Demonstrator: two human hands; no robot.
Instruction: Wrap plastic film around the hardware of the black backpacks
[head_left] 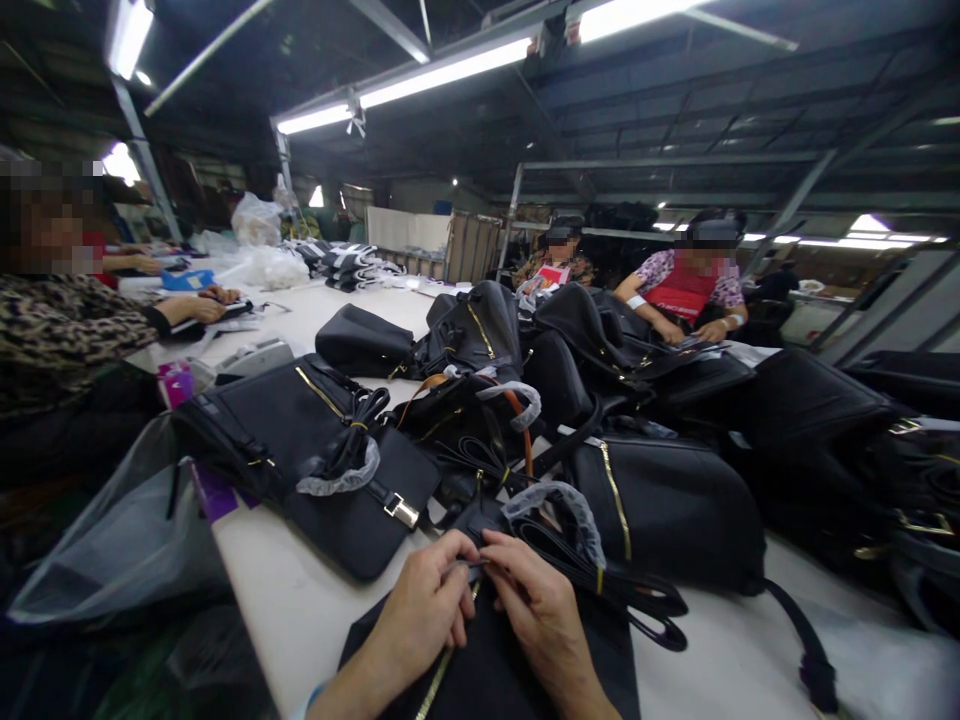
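Note:
A black bag (495, 665) with a gold zip lies right in front of me at the table's near edge. My left hand (424, 600) and my right hand (536, 600) meet at its top. Both pinch something small there, seemingly the zip pull or a strap end. The fingertips of the two hands touch. A black strap bundle (600, 575) wrapped in clear plastic lies just beyond my right hand.
Several black handbags (315, 450) with gold zips crowd the white table (292, 590). A clear plastic bag (112, 540) hangs at the left edge. A person in a patterned sleeve (67, 330) sits at left. Two people (686, 285) work at the far side.

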